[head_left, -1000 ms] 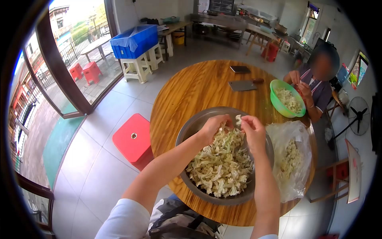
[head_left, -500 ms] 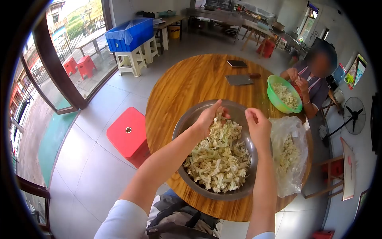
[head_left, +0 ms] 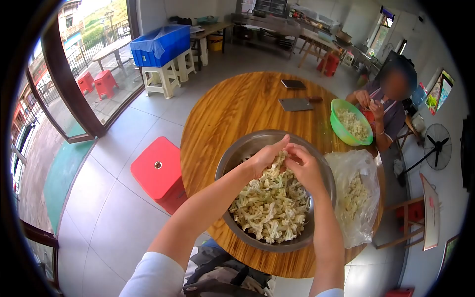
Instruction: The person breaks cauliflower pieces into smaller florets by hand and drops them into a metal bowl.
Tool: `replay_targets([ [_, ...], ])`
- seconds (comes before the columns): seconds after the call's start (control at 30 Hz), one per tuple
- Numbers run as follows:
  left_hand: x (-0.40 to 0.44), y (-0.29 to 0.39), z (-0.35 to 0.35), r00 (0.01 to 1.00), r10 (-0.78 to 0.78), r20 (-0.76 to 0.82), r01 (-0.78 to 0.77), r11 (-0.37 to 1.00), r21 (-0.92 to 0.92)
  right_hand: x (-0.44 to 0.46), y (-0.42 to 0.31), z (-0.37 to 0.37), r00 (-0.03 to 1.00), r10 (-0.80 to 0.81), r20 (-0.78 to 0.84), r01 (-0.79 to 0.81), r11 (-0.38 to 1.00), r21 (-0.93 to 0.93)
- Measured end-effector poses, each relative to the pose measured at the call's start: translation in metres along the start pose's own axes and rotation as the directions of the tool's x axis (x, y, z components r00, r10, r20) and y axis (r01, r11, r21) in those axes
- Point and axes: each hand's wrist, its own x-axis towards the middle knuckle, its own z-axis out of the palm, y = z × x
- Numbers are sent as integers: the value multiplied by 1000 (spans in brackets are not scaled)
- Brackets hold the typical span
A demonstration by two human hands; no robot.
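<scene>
A wide steel bowl (head_left: 228, 218) holds a heap of pale cauliflower florets (head_left: 269, 205). Over the bowl's far part, my left hand (head_left: 267, 157) is closed around a piece of cauliflower (head_left: 280, 159). My right hand (head_left: 303, 166) meets it from the right, its fingers bent onto the same piece. To the right of the bowl lies a clear plastic bag (head_left: 368, 193) with more cauliflower pieces inside.
The round wooden table (head_left: 217, 119) also bears a cleaver (head_left: 296, 104), a dark phone (head_left: 293, 84) and a green basin (head_left: 341, 132) of florets. A co-worker (head_left: 391, 106) sits behind the basin. A red stool (head_left: 157, 168) stands left of the table.
My right hand has moved left from the bowl's right side and now touches the piece in my left hand. The floret it held a second ago is gone from its fingers.
</scene>
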Motion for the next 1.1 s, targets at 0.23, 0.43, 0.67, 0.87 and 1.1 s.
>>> replay_targets([
  [0.23, -8, 8, -1, 994, 107, -13, -107, 994, 1, 7, 0, -1, 977, 192, -90, -135, 891, 434],
  [0.43, -3, 1, -7, 990, 135, -45, -132, 989, 68, 8, 8, 0, 983, 160, -90, -123, 936, 329],
  [0.67, 5, -2, -20, 971, 67, -231, -98, 987, -127, 1, -15, -19, 978, -3, -210, -57, 959, -278],
  [0.87, -5, 8, -21, 901, 83, -426, -96, 995, -9, 54, -171, -164, 119, -617, -778, 208, 781, -588],
  [1.1, -67, 29, 4, 917, 30, -399, -95, 985, -146, 42, -190, -40, 313, -938, 151, 487, 22, -873],
])
